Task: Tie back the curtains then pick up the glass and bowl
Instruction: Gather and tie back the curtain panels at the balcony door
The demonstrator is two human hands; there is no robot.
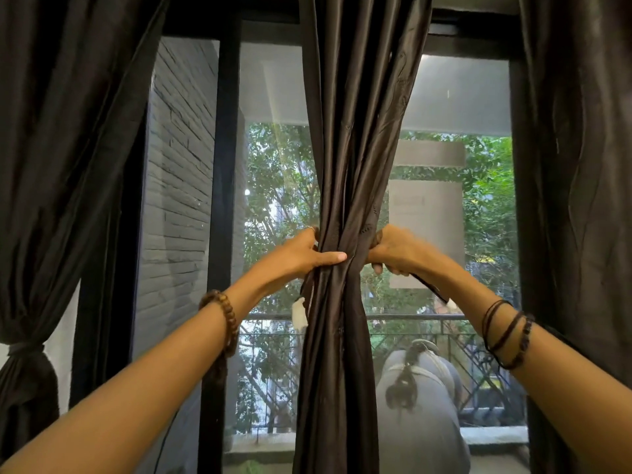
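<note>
While both hands close on it from opposite sides, the middle curtain (345,165) hangs at the centre of the frame, a dark brown, slightly glossy panel gathered into a narrow waist where the hands meet it and flaring again above and below. Its long axis runs straight up and down, so the tie has to pass across it, left to right. The left hand (301,256) comes in from the lower left and grips the bunched cloth at the waist, thumb laid across the front folds and fingers wrapped behind. The right hand (390,251) sits just beside the fabric on the other side at the same height, fingers curled and pinching a dark tie-back strap (429,285) whose free end trails down toward the lower right. A second end with a pale tag (300,311) dangles just below the left hand; whether it belongs to the same strap I cannot tell. Both hands look about equally near the curtain, so the coming move seems to turn on bringing the two ends together around the waist. At the left edge another curtain (30,354) is already cinched low; a third (578,165) hangs loose at the right. Neither glass nor bowl is in view.
</note>
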